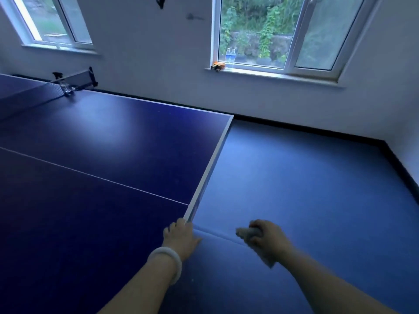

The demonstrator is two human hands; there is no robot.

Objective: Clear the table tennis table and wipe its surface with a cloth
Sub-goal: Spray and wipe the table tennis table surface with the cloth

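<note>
Dark blue table tennis table [95, 159] filling the left half of the view, white centre line running across it, white-edged end rail slanting from the far corner down toward the hands. Blue floor [306, 189] to the right of it, bounded by a black skirting under white walls. Two windows in the far wall: larger window [278, 35] on the right with greenery beyond, smaller window [52, 21] upper left. Net [34, 91] stretched across the table at upper left, clamped by a black net post [90, 77] at the table's far side. Left hand [181, 239] resting on the near part of the table's end edge, fingers curled over the rim, thumb out to the side; pale bangle [169, 262] round that wrist. Right hand [268, 236] out over the floor, well clear of the table, grip closed tight round a bunched greyish cloth [248, 233], one end poking out past the fingers, another below the wrist. On the right window's sill: two water bottles [230, 55] with blue labels, just beside them orange-and-black paddles [218, 65], blurred.
</note>
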